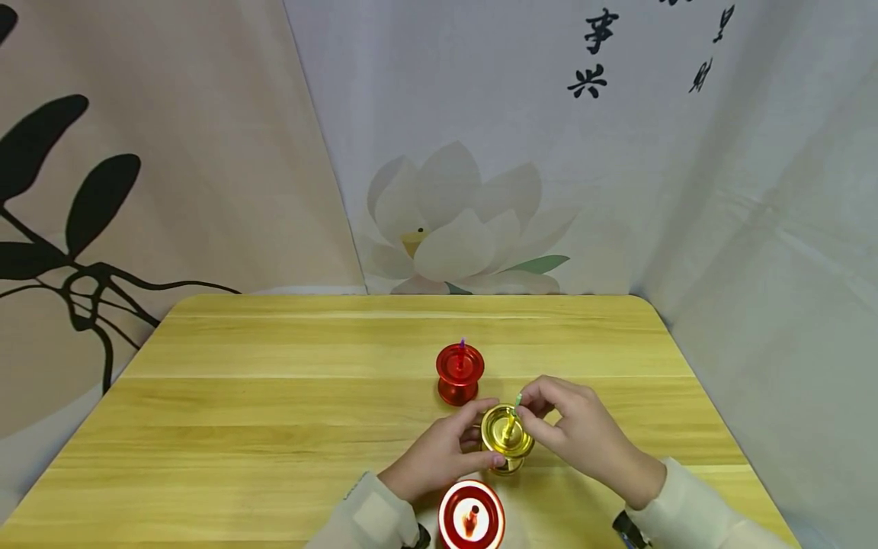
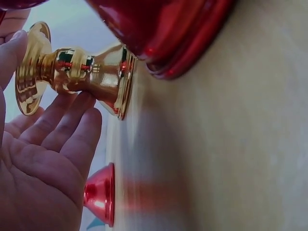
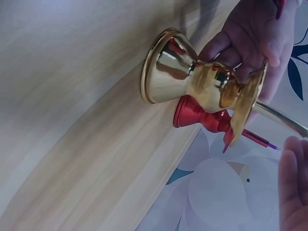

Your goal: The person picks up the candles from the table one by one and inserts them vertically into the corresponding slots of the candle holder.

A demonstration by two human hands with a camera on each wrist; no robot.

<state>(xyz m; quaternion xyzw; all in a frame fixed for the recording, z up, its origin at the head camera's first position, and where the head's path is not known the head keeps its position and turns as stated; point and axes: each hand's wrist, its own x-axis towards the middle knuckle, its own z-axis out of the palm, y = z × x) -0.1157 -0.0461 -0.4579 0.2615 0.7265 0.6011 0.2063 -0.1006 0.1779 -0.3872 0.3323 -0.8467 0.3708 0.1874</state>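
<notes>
**Left hand holds a shiny gold, goblet-shaped stand; right hand pinches a thin green stick at its top**

The left hand's (image 1: 446,454) grip is part-closed around the shiny gold, goblet-shaped stand (image 1: 495,438), fingers touching its side. The right hand's (image 1: 579,427) grip is nearly closed, thumb and fingers pinching the thin green stick (image 1: 518,399) at the stand's central tube; how deep it sits cannot be told. Three stands are on the pale wooden bench (image 1: 274,427): this gold one, right of centre, and two glossy red ones. The far red stand (image 1: 458,393) holds one purple-tipped stick (image 1: 463,342); glare hides what the near red stand (image 1: 472,492) holds.
</notes>
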